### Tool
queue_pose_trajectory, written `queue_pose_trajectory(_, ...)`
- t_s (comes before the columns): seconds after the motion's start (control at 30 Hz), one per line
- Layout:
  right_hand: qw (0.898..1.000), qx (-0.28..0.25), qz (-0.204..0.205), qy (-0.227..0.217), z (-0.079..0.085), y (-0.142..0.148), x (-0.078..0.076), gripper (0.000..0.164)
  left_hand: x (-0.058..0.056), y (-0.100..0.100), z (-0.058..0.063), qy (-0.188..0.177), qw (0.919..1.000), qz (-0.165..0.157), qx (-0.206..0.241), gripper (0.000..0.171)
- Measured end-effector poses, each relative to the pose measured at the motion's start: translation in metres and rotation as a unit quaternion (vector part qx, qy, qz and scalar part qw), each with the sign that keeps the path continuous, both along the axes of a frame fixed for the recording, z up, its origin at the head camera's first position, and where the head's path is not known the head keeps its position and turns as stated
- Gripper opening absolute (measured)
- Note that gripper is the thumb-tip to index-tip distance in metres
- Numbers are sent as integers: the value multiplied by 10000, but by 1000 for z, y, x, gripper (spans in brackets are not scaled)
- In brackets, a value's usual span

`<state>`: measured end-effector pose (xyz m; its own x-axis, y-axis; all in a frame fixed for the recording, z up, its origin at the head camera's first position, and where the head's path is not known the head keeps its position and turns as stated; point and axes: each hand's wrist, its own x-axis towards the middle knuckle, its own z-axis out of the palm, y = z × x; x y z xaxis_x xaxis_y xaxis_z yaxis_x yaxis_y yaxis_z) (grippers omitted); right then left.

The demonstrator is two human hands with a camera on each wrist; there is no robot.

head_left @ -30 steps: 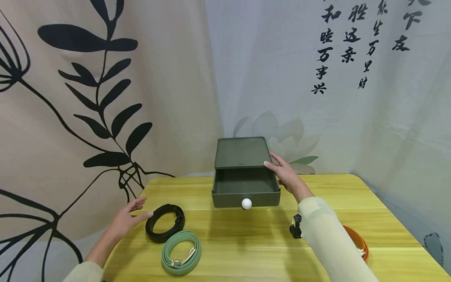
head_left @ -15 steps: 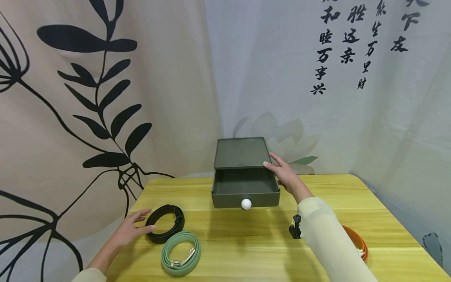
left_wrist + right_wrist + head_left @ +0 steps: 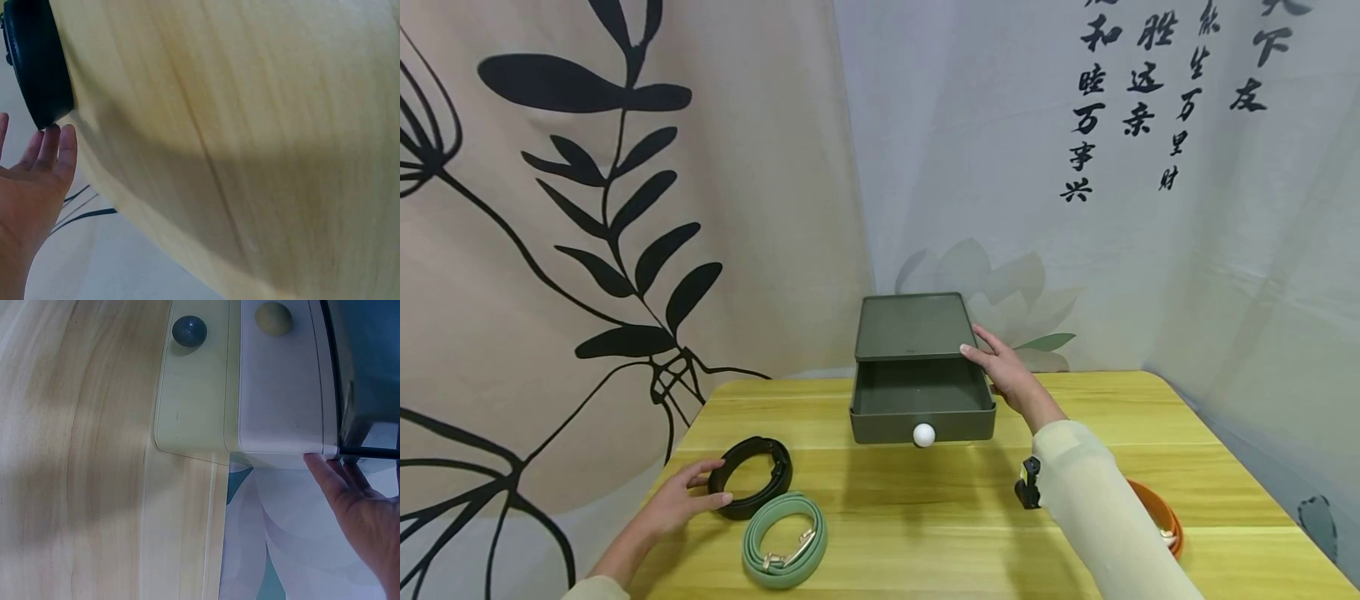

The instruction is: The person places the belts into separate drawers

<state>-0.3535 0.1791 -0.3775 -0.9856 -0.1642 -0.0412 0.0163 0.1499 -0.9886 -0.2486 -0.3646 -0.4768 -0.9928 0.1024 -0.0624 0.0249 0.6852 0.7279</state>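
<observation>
A rolled black belt (image 3: 778,479) lies on the wooden table at the left, touching a rolled green belt (image 3: 805,562) with gold-coloured metal parts. My left hand (image 3: 673,500) is at the black belt's left side, thumb and fingers spread. In the left wrist view its fingertips (image 3: 65,134) meet the lower end of the black belt (image 3: 40,62). A grey-green drawer box (image 3: 917,325) stands at the back, its drawer (image 3: 880,427) with a white knob pulled out and bare inside. My right hand (image 3: 1011,379) rests against its right side, thumb by the top edge.
In the right wrist view, a pale drawer (image 3: 278,394) with a yellowish knob and a cream drawer (image 3: 194,394) with a dark knob lie below the grey-green one. An orange round item (image 3: 1153,508) is partly hidden behind my right sleeve (image 3: 1101,500). A printed curtain (image 3: 775,208) hangs behind.
My left hand has moved down and right from the black belt's upper left to its left edge. The right hand stays on the drawer box, and the drawer has not moved.
</observation>
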Motion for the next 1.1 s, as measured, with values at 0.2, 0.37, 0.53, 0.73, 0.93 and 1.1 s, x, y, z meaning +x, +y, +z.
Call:
queue_pose_trajectory(0.2, 10000, 19, -2, 5, -1, 0, -1, 73, 0, -1, -8, -79, 9999, 4, 102, 76)
queue_pose_trajectory(0.37, 10000, -8, -30, -1, -1, -1, 0, 73, 1, 0, -10, -118, 9999, -10, 75, 78)
queue_pose_trajectory(0.53, 10000, 3, -46, 6, -1, -1, 1, 72, 2, 0, -14, -106, 9999, 16, 22, 78)
queue_pose_trajectory(0.73, 10000, 29, -69, 3, -1, -1, 0, 74, 1, -2, -19, -41, 10000, -37, 65, 76)
queue_pose_trajectory(0.93, 10000, 34, -30, -6, -1, -2, 0, 74, 0, -3, -23, 127, 9997, -153, 149, 66)
queue_pose_trajectory(1.1, 10000, -12, 0, -10, 1, -2, 1, 74, -1, -3, -24, 240, 9995, -128, 159, 55)
